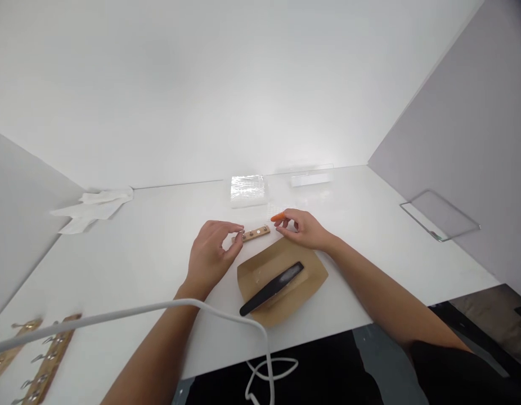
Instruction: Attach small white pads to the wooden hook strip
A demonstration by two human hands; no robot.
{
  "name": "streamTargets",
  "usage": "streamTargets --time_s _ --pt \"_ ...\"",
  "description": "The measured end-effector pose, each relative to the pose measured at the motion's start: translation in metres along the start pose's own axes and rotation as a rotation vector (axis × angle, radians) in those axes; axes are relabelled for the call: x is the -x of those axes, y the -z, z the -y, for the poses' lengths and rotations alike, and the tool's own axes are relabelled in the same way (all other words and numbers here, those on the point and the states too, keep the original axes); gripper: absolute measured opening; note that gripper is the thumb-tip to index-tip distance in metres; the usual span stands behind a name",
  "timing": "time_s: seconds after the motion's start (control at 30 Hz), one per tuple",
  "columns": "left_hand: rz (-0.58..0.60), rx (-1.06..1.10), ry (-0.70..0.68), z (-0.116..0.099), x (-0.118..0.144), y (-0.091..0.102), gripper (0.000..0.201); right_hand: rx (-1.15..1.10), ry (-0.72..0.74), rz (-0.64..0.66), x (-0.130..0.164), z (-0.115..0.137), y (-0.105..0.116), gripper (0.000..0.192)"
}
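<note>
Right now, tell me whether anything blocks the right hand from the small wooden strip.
Nothing visible does: white tabletop shows in the gap between the right hand and the small wooden strip. The brown tray lies nearer the wearer; the left hand is at the strip's left end.

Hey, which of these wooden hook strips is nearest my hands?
The strip between your left hand and right hand, just beyond the brown tray. The other two strips lie at the lower left, farther from both hands.

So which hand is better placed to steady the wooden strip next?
Probably left: the left hand is at one end of the wooden strip, while the right hand is apart from it.
</note>
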State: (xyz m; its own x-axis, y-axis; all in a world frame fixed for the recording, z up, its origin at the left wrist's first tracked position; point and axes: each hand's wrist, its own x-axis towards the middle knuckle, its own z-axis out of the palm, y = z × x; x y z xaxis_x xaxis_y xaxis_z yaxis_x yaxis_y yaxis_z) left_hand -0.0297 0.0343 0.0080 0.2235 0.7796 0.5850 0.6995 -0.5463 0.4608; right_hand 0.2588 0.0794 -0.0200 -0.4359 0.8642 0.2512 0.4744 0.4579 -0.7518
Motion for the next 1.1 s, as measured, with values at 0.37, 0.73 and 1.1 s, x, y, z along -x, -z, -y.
streamTargets --time_s 0.37,0.73,1.1 --pt "0.059 -0.026 0.013 0.013 -0.001 -0.016 0.011 -0.082 -0.098 0.189 0.013 0.011 0.010 0.028" --pt "0.018 -0.189 -0.073 0.011 -0.003 -0.036 0.010 0.001 -0.081 0.222 0.013 0.016 0.011 0.024" --pt "0.035 -0.165 -0.065 0.015 -0.003 -0.042 0.012 -0.106 -0.097 0.239 0.013 0.015 0.009 0.028"
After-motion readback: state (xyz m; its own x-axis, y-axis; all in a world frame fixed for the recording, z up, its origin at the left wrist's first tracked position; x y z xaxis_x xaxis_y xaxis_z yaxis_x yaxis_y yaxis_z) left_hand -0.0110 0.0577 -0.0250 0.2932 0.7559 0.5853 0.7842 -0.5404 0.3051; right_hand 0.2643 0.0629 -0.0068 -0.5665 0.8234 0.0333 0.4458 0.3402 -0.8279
